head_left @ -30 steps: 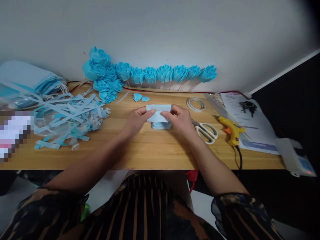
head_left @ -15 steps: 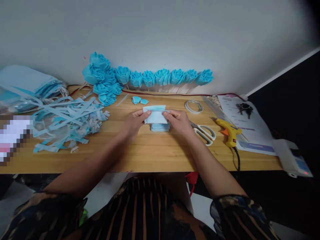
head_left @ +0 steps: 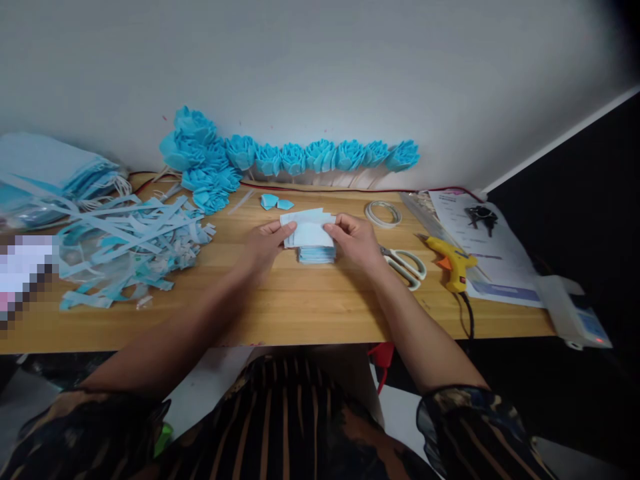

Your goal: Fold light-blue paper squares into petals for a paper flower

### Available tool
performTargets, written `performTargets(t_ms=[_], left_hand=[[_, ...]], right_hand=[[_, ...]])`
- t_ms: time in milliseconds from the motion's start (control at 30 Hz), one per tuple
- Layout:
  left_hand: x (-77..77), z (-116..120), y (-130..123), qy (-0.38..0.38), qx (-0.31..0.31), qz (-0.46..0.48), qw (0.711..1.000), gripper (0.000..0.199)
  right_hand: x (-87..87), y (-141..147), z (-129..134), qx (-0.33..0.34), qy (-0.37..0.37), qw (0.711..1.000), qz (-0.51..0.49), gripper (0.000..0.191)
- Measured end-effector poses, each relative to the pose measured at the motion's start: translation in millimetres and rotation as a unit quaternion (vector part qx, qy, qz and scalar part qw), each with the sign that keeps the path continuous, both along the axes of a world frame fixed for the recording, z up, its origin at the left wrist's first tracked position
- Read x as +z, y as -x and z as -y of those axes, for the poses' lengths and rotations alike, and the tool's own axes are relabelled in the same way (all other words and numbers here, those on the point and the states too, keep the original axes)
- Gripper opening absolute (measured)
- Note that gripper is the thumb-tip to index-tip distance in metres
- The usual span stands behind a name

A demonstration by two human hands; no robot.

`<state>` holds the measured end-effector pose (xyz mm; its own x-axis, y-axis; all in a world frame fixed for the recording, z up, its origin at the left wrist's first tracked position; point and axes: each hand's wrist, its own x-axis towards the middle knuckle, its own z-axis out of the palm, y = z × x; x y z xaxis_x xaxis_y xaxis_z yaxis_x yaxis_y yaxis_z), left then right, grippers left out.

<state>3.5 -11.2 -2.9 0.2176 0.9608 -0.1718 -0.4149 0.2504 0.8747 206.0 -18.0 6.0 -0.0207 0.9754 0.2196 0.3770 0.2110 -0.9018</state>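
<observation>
Between my two hands, just over the middle of the table, are several pale blue fabric pieces point(head_left: 311, 233), layered and slightly fanned at the top. My left hand point(head_left: 270, 239) pinches their left edge, thumb on top. On the right edge, my right hand point(head_left: 353, 235) grips them the same way, its thumb across the front. Directly below them a neat stack of folded light blue pieces point(head_left: 317, 255) lies on the wood, partly covered. Two small blue cut pieces point(head_left: 270, 201) rest behind my left hand. White-handled scissors point(head_left: 410, 265) lie beside my right hand, their blades partly hidden.
Blue fabric flowers point(head_left: 320, 156) line the wall. Tangled blue and white strips point(head_left: 125, 240) and stacked face masks point(head_left: 50, 170) occupy the left. To the right are a tape roll point(head_left: 383, 214), a yellow glue gun point(head_left: 456, 261), keys point(head_left: 481, 217), printed paper point(head_left: 500, 257) and a white power strip point(head_left: 570, 310).
The top of the held pieces has shifted: a paler sheet now slants where a bluer band showed. Both hands keep their grip, and the view has turned slightly right.
</observation>
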Motion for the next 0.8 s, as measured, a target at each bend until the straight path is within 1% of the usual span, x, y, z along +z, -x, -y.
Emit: performTargets(t_ms=[100, 200, 300, 367, 467, 533, 633, 800], left_hand=[[0.1, -3, 2, 0.006, 0.022, 0.008, 1.0, 0.017], [1.6, -8, 6, 0.015, 0.066, 0.028, 0.997, 0.017], [5.0, -12, 9, 0.035, 0.109, 0.05, 0.992, 0.013], [7.8, -12, 9, 0.047, 0.121, 0.06, 0.99, 0.011], [10.8, -11, 8, 0.052, 0.121, 0.068, 0.989, 0.008], [11.7, -10, 8, 0.054, 0.121, 0.07, 0.989, 0.007], [11.7, -10, 8, 0.056, 0.117, 0.067, 0.989, 0.007], [9.7, -10, 8, 0.045, 0.092, 0.067, 0.993, 0.013]], right_hand=[[1.4, -5, -2, -0.002, -0.009, 1.0, 0.01, 0.036], [2.1, -14, -7, -0.024, -0.013, 1.0, 0.004, 0.037], [2.5, -22, -10, -0.028, 0.035, 0.999, -0.01, 0.037], [3.1, -24, -9, -0.006, 0.071, 0.997, -0.005, 0.037], [3.8, -24, -7, 0.031, 0.098, 0.995, 0.007, 0.035], [3.2, -22, -6, 0.043, 0.113, 0.993, 0.015, 0.034], [0.7, -19, -6, 0.045, 0.13, 0.99, 0.027, 0.034], [-2.9, -18, -7, 0.047, 0.128, 0.99, 0.042, 0.036]])
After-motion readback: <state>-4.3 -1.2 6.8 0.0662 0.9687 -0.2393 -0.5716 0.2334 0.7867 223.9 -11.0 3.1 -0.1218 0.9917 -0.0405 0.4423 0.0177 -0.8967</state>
